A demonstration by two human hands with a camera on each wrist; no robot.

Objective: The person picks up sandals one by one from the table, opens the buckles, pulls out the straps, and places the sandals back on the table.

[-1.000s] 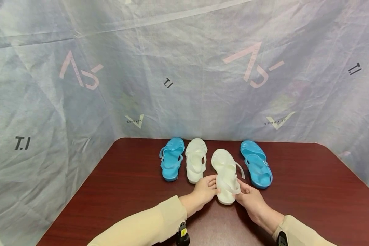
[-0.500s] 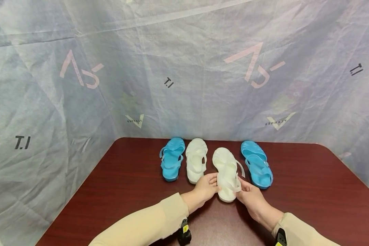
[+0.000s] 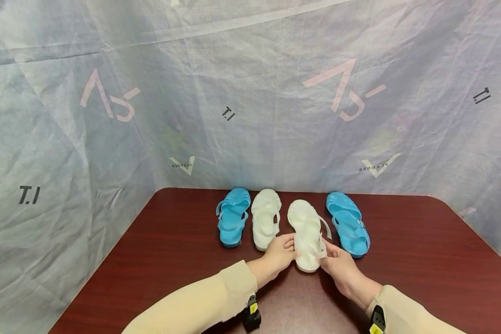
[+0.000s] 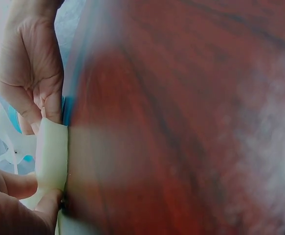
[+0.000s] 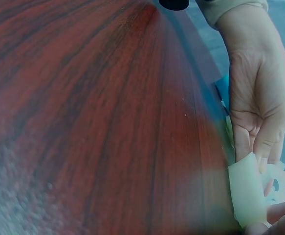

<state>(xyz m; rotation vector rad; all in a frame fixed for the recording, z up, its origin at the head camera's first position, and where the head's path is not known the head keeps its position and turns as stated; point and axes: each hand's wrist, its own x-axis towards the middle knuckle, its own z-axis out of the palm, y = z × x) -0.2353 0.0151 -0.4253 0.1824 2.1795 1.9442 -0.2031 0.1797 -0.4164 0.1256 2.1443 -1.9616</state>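
A white strappy sandal (image 3: 305, 232) is held between both hands, its toe pointing away from me. From the left side, my left hand (image 3: 278, 255) pinches its heel part. My right hand (image 3: 342, 270) grips the opposite side, near the loose ankle strap. Both wrist views show the pale heel end (image 4: 53, 152) with thumbs and fingers on either side of it. Another white sandal (image 3: 260, 241) lies on the table just left of the held one. Whether the held sandal touches the table cannot be told.
A blue sandal (image 3: 230, 237) lies at the far left of the row, and another blue sandal (image 3: 353, 246) right of the held one. The dark red wooden table (image 3: 426, 260) ends at a grey printed cloth (image 3: 250, 148) behind.
The held white sandal's heel has shifted slightly away from me, with both hands moving along. The other sandals stay where they were.
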